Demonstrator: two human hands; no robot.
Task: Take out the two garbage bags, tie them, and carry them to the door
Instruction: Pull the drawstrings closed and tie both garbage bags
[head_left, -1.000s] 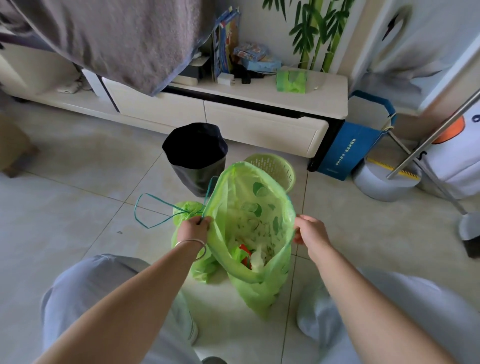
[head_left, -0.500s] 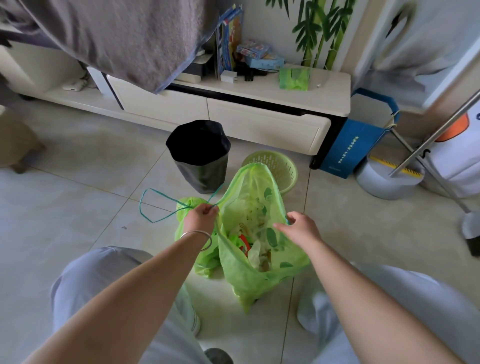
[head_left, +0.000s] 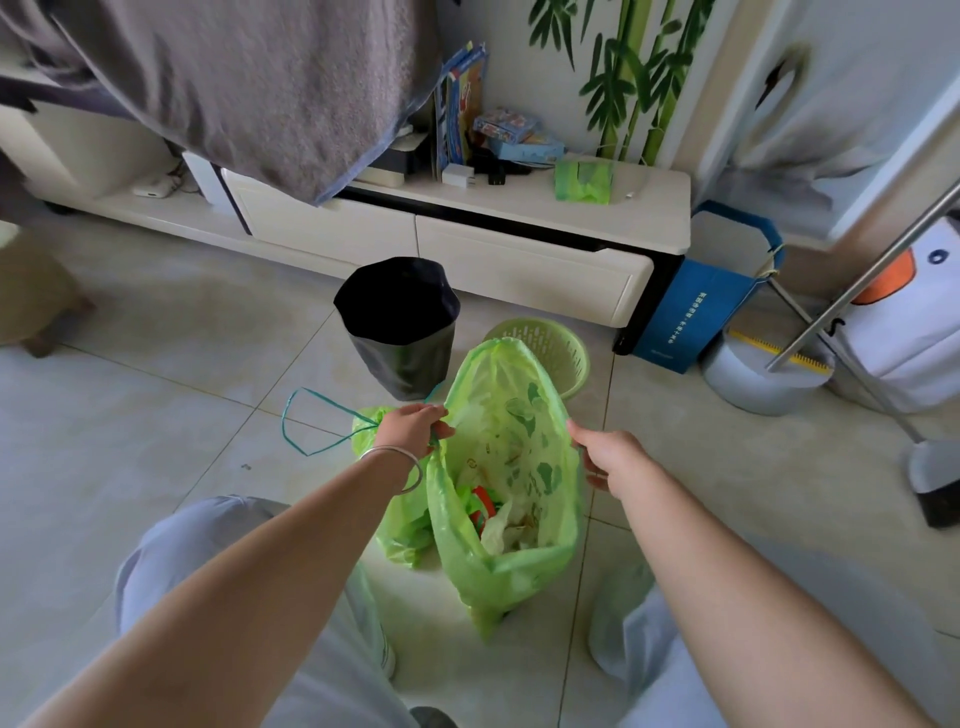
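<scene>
Both hands pinch the open bag's (head_left: 511, 499) rim: left hand (head_left: 413, 427) clenched on the left edge with its teal drawstring, right hand (head_left: 610, 454) on the right edge. It hangs between them, mouth stretched wide, long axis vertical, bottom touching the floor (head_left: 156, 415). Bag 2 (head_left: 400, 525), cinched, lies just behind the left wrist, so the left hand is nearer.

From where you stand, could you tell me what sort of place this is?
Most likely a living room in a home: a low white TV cabinet stands along the wall, a bamboo decal decorates it, and a black-lined bin sits on the tiled floor.
</scene>
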